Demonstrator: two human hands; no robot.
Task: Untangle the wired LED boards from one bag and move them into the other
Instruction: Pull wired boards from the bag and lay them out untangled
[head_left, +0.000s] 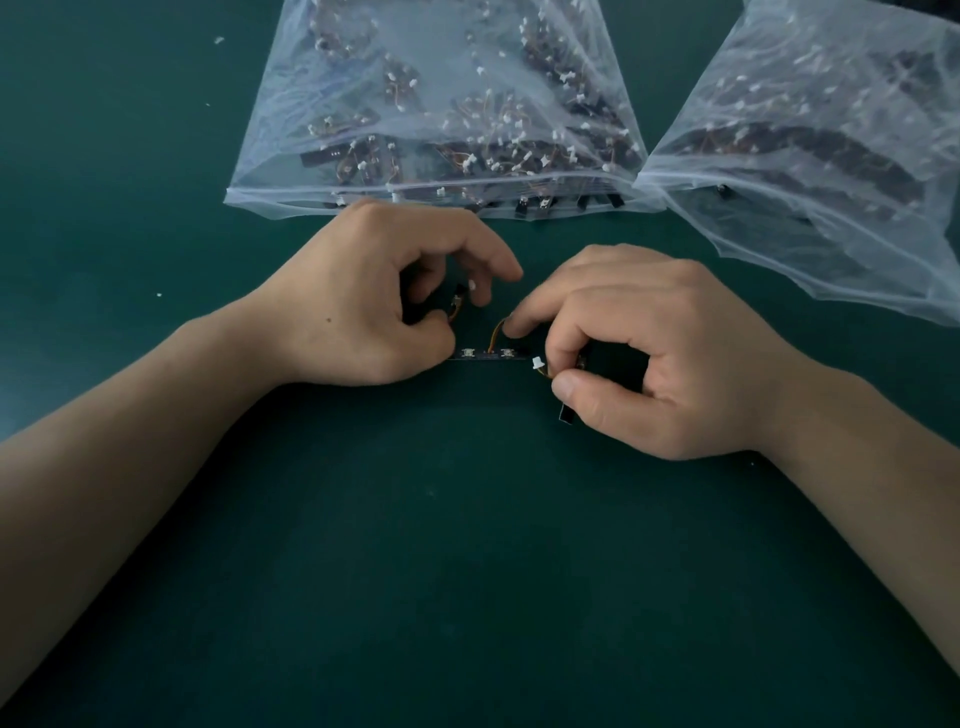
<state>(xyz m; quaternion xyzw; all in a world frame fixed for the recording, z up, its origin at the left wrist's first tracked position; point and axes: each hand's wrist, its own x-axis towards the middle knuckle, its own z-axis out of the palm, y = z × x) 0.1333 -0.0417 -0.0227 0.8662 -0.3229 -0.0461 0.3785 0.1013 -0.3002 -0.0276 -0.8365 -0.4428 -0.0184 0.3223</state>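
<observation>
Near the mouths of the centre bag (436, 130) and the right bag (831, 156), a flat LED board (488, 355) lies on the green table (467, 571) between the hands. The left hand (363, 312) pinches a wired connector (457, 304) just beyond the board's left end. The right hand (675, 353) grips a second board (566, 415) and touches the flat one's orange wire (496, 335), probably keeping the pieces apart so the leads slip free.
</observation>
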